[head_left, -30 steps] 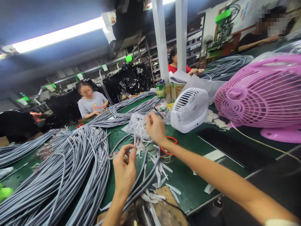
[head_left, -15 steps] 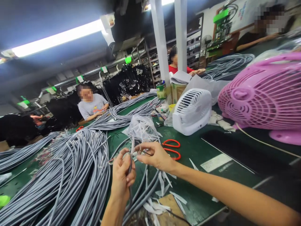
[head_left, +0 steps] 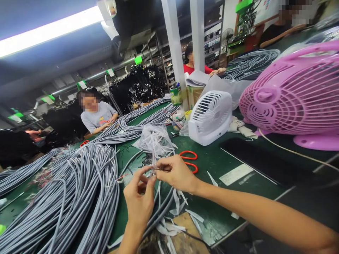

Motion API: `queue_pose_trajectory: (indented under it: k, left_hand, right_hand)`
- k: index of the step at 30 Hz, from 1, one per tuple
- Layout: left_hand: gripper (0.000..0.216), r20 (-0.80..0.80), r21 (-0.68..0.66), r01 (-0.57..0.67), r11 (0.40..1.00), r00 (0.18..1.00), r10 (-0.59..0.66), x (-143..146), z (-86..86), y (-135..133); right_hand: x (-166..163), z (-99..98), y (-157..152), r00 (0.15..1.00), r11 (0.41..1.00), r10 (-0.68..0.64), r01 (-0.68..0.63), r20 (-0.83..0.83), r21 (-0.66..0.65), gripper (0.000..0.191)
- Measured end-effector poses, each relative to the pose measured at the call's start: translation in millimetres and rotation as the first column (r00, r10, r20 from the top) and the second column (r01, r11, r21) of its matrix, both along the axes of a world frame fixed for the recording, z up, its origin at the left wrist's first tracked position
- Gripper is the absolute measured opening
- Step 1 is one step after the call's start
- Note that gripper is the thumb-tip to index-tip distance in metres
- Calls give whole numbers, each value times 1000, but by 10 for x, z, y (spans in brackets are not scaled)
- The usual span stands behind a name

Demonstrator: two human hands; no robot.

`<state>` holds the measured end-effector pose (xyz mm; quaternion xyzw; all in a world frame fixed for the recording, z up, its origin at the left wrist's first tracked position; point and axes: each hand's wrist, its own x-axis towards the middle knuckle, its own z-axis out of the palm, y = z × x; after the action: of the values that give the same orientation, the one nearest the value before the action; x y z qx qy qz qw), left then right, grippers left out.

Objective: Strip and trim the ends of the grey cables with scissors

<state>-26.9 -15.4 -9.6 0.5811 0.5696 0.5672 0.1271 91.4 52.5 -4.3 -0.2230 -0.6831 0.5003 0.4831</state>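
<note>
My left hand (head_left: 140, 197) is closed in a pinch around the end of a grey cable (head_left: 156, 211) that runs down over the table edge. My right hand (head_left: 177, 173) is also pinched, its fingertips meeting the left hand's at the cable tip, where thin wire ends stick out. What exactly the right fingers grip is too small to make out. White paper strips (head_left: 176, 199) lie scattered under both hands on the green table (head_left: 212, 165). Red-handled scissors (head_left: 188, 158) lie just behind my right hand.
A big heap of grey cables (head_left: 66, 197) fills the left. A clear bag of strips (head_left: 155, 139), a white fan (head_left: 210, 118) and a pink fan (head_left: 293, 91) stand behind. A person in grey (head_left: 96, 114) sits across; others work at the back right.
My right hand came back from the bag of strips toward me and met the left hand at the cable end. The view has tilted slightly downward.
</note>
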Motion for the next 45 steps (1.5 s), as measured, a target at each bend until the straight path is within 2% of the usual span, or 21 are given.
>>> queue_pose_trajectory:
  k: [4, 7, 10, 14, 17, 20, 26, 30, 33, 35, 37, 39, 41, 43, 45]
  left_hand:
    - [22, -336, 212, -6, 977, 938, 78, -58, 14, -15]
    - [22, -387, 285, 11, 959, 916, 105, -84, 21, -28]
    - [16, -303, 299, -45, 953, 943, 140, -76, 12, -54]
    - [10, -58, 230, -132, 964, 987, 149, -16, 1, -88]
    - [19, 175, 120, -131, 984, 979, 109, 27, 4, -76]
    - [26, 310, 40, -95, 995, 947, 78, 40, 8, -40]
    - [30, 282, -53, -41, 998, 958, 55, 55, 13, -25]
    - [32, 232, -113, 50, 992, 973, -22, 91, -27, -41]
    - [32, 265, -158, 81, 984, 964, -37, 110, -72, -29]
    - [34, 299, -171, 72, 983, 954, -18, 114, -90, -12]
    - [35, 335, -174, 68, 982, 942, -6, 114, -90, 5]
    - [37, 369, -176, 60, 983, 930, 10, 112, -78, 16]
    - [37, 403, -184, 65, 981, 915, 14, 110, -65, 22]
    - [37, 454, -187, 95, 978, 891, 0, 107, -57, 27]
    - [37, 527, -166, 128, 978, 850, -22, 100, -52, 33]
  right_hand:
    - [29, -2, 11, 1000, 998, 17, -18, 16, 62, 11]
    - [42, -3, 10, 999, 992, 43, -45, 19, 122, 13]
    - [50, 0, -6, 995, 986, 96, -99, 30, 137, 12]
    - [44, -5, -49, 992, 982, 120, -124, 33, 140, 11]
    - [33, -14, -78, 991, 984, 130, -132, 32, 119, 9]
    - [23, -29, -83, 991, 987, 126, -129, 36, 91, 8]
    - [16, -76, -46, 999, 997, 27, -30, 43, 72, 12]
    - [23, -79, -43, 992, 977, -25, -2, 124, 213, 27]
    - [23, -95, -45, 978, 922, -130, 58, 165, 382, 37]
    - [20, -125, -43, 964, 860, -216, 113, 154, 498, 35]
    - [15, -163, -36, 947, 756, -306, 176, 102, 631, 32]
    - [10, -196, -24, 922, 621, -386, 242, 22, 746, 33]
    - [4, -214, -12, 895, 511, -444, 291, -41, 809, 36]
    - [-2, -217, -1, 878, 467, -474, 320, -73, 824, 38]
    - [-8, -212, 6, 880, 470, -465, 336, -94, 816, 39]
